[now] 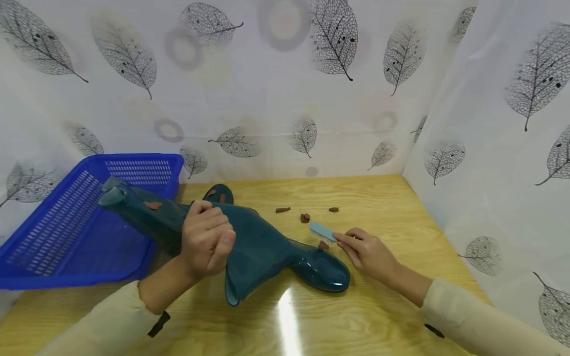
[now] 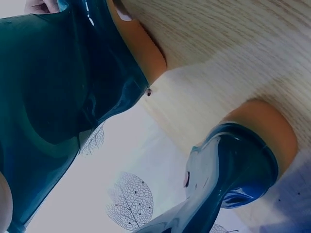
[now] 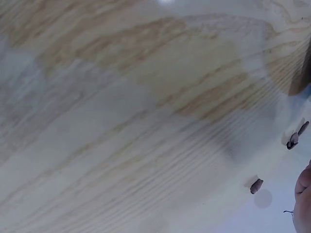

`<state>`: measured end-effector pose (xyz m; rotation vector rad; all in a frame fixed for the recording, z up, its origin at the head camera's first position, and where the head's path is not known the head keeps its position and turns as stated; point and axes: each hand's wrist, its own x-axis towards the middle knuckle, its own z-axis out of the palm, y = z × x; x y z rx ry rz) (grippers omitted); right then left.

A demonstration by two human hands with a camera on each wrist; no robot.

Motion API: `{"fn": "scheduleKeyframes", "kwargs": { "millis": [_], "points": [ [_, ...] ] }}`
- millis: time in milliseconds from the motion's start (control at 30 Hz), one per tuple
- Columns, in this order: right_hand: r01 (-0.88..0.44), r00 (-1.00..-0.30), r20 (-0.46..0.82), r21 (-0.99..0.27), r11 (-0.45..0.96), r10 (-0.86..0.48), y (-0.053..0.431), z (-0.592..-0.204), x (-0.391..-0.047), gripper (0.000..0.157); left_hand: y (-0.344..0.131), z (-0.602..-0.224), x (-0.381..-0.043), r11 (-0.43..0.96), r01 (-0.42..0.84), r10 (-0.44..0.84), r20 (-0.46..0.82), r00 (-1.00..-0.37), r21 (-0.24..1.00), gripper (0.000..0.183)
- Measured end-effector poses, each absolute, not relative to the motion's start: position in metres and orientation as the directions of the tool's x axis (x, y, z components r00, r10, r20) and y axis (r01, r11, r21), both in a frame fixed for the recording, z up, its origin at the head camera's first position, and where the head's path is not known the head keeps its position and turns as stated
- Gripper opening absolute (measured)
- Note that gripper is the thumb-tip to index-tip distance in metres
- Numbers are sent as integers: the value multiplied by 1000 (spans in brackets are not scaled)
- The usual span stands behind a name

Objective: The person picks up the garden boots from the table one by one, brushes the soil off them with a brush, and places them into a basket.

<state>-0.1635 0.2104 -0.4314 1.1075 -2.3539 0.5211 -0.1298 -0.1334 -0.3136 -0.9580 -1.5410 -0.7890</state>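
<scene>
A glossy dark green rain boot (image 1: 262, 242) lies across the table with its toe to the right. My left hand (image 1: 208, 240) grips its shaft, fingers curled; the fingertips' hold on the far side is hidden. Between thumb and fingers, my right hand (image 1: 369, 254) pinches a small light blue brush (image 1: 322, 231), bristles down. The bristles are at a brown lump (image 1: 323, 245) on the boot's foot. A second green boot (image 1: 169, 217) lies behind my left hand, with a brown patch (image 1: 153, 205) on its shaft. The left wrist view shows tan soles on both boots (image 2: 43, 92).
A blue plastic basket (image 1: 129, 267) stands at the left, partly behind the second boot. Brown pieces (image 1: 305, 217) lie on the wooden table (image 1: 378, 202) beyond the brush. A leaf-patterned white curtain (image 1: 267, 89) hangs along the back and right.
</scene>
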Motion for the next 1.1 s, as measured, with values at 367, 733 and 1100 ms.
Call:
{"fn": "scheduleKeyframes", "kwargs": {
  "millis": [367,733,1100],
  "points": [
    [-793,-541,601,-131,595,-589,217,-426,-169,31,-134,-314,-130,456,890,159,984,-77,-4,52],
    [-742,-572,624,-116,661,-533,234,-423,-176,31,-135,-316,-131,454,891,162,983,-85,2,52],
    [-587,-689,583,-101,803,-430,250,-431,-185,33,-137,-322,-131,454,891,181,978,-105,11,52]
  ]
}}
